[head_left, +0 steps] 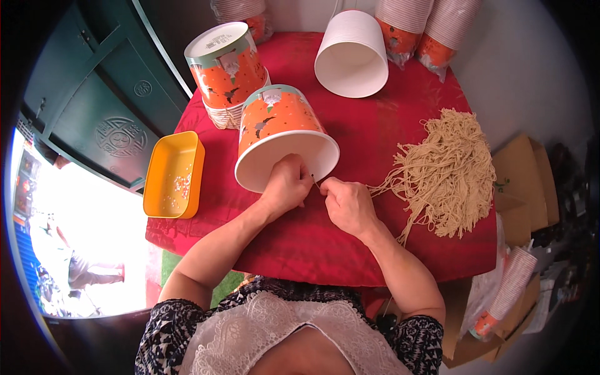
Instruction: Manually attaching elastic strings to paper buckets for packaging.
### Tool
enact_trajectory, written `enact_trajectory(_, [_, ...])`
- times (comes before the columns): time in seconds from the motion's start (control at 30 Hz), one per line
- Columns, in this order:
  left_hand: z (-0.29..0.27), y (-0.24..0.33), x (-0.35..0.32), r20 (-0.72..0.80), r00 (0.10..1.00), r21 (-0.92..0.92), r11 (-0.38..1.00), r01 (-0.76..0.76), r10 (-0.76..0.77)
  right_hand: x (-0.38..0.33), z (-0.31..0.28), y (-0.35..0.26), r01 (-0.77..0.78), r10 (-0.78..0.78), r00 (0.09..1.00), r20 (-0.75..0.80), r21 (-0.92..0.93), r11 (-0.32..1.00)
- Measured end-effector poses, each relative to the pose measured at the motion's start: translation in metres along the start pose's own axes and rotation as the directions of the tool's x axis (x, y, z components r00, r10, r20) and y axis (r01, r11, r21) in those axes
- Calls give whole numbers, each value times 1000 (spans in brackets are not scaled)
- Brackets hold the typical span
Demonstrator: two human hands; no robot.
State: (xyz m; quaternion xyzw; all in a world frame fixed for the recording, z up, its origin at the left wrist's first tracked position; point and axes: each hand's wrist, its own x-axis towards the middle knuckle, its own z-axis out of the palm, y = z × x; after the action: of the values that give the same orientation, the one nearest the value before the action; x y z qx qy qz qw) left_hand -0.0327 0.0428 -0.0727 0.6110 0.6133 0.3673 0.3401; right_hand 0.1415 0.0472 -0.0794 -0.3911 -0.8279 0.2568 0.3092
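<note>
An orange paper bucket (281, 115) with a green band and printed pictures lies tipped in front of me, its white mouth facing me. At its near rim is my left hand (287, 182), fingers curled closed over the edge; their tips are partly hidden. Just right of that rim my right hand (347, 203) pinches a thin beige cord. Between the two hands a tiny dark tip shows, too small to name. Loose strands lead from near my right hand to a heaped pile of beige cords (447, 178) on the table's right.
A red cloth covers the table (375, 244). A yellow tub (199, 169) with small pale bits stands left. Behind are stacked orange buckets (228, 69) and a white stack (359, 62) on its side. Wrapped buckets (403, 28) stand at the back; cardboard boxes (528, 181) are right.
</note>
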Motion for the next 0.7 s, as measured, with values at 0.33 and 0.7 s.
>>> enact_trajectory(0.33, [-2,1,1,-17,999,31,998,-49,50,-1,1,1,28,-19,995,-100,84,996])
enact_trajectory(0.7, [-1,-2,-4,-13,990,-43,989,-140,140,13,4,2,-155,204,960,-192,245,957])
